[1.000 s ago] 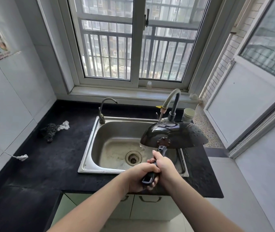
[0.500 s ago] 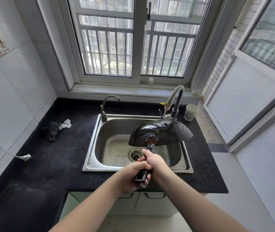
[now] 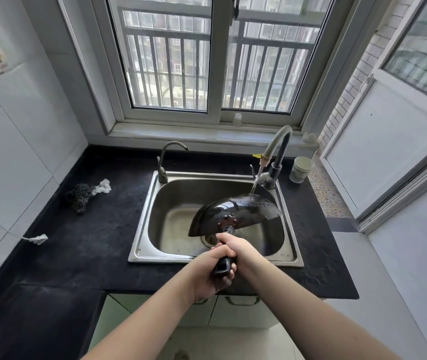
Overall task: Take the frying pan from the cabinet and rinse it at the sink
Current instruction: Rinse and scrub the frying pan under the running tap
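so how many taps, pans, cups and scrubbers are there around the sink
taps: 2, a slim one at the sink's back left and a running one at back right
frying pan: 1
cup: 1
scrubber: 1
total: 5

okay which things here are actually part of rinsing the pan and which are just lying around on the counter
In use:
- frying pan, tilted over the sink
- left hand and right hand, both with a grip on its handle
- tall faucet, water running onto the pan

Lying about:
- dark scrubber on the counter
- white cup
- small faucet
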The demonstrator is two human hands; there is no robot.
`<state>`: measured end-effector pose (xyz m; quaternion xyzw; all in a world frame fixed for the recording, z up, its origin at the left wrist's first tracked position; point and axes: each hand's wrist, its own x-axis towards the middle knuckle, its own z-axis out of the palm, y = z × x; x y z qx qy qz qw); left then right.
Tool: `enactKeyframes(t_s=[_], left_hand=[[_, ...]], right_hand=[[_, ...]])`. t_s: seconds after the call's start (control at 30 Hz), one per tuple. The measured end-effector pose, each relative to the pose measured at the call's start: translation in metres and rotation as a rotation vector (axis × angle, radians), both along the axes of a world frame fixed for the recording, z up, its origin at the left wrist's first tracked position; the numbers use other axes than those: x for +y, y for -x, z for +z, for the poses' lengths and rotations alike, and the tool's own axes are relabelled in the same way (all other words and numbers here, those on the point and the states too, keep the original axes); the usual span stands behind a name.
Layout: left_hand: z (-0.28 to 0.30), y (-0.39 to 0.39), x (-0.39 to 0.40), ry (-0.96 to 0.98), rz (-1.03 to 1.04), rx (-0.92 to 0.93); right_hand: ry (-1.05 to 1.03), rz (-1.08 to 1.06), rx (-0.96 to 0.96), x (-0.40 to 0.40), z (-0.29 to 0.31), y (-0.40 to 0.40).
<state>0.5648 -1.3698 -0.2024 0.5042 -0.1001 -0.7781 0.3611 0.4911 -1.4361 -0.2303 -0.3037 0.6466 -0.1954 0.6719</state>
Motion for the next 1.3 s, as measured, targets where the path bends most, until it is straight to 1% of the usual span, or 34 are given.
enactKeyframes(t_s=[0.17, 0.3, 0.43, 0.5, 0.63, 0.73, 0.8, 0.93, 1.03, 1.1, 1.3], left_hand=[[0.003, 0.013, -0.013, -0.062, 0.027, -0.017], [0.011, 0.029, -0.029, -0.109, 0.048, -0.036], [0.02, 0.044, -0.049, -0.144, 0.064, -0.08], [0.024, 0.051, -0.059, -0.154, 0.072, -0.108], [0.033, 0.06, -0.078, -0.184, 0.094, -0.15], [0.039, 0.063, -0.092, -0.208, 0.128, -0.169], [0.044, 0.064, -0.1, -0.221, 0.139, -0.184], [0.051, 0.064, -0.111, -0.237, 0.124, -0.241], [0.054, 0.066, -0.116, -0.24, 0.103, -0.289], [0.054, 0.069, -0.119, -0.238, 0.098, -0.315], [0.051, 0.081, -0.122, -0.205, 0.118, -0.364]], right_hand=[[-0.125, 0.13, 0.023, -0.016, -0.01, 0.016], [-0.166, 0.197, 0.002, -0.033, -0.011, 0.034], [-0.218, 0.249, -0.07, -0.052, -0.01, 0.049], [-0.237, 0.261, -0.136, -0.061, -0.01, 0.054], [-0.309, 0.203, -0.312, -0.078, -0.011, 0.058], [-0.362, 0.172, -0.348, -0.086, -0.005, 0.057], [-0.402, 0.154, -0.404, -0.093, -0.002, 0.056], [-0.406, 0.139, -0.488, -0.098, 0.003, 0.055], [-0.41, 0.012, -0.543, -0.099, 0.002, 0.05], [-0.411, -0.044, -0.618, -0.101, -0.002, 0.049], [-0.442, 0.121, -0.605, -0.104, 0.004, 0.065]])
